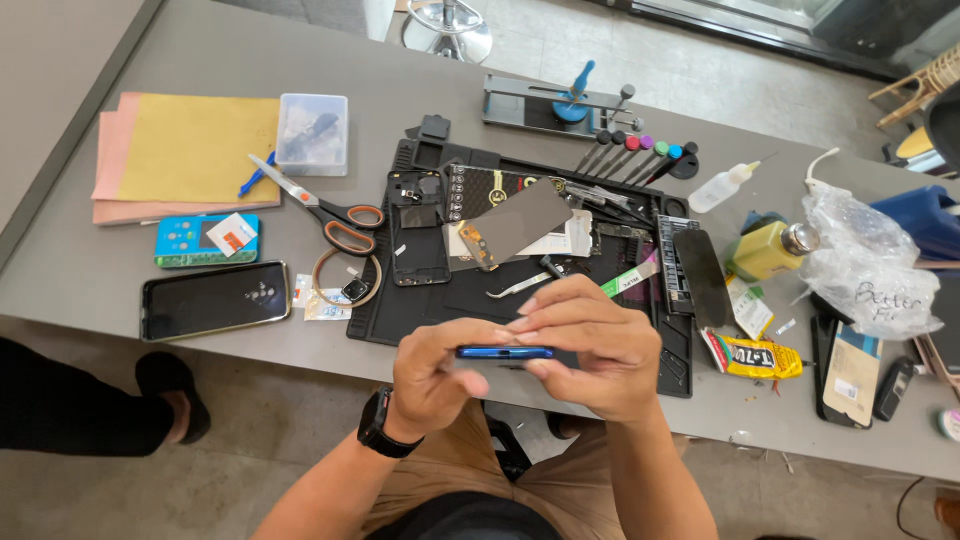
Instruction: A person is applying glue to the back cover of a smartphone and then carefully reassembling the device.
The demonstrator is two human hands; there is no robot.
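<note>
Hands meet just in front of the black repair mat [420, 310], at the near edge of the worktop [80, 270]. Between them lies a blue phone [504, 352], edge-on, its long axis running left to right — the left hand [435, 375] pinches its left end with thumb below and fingers above, the right hand [590, 350] curls over its right end, fingers pressed along the top edge. Beyond the mat's far left corner, a clear plastic box [313, 133] holds a small dark part — what kind I cannot tell.
</note>
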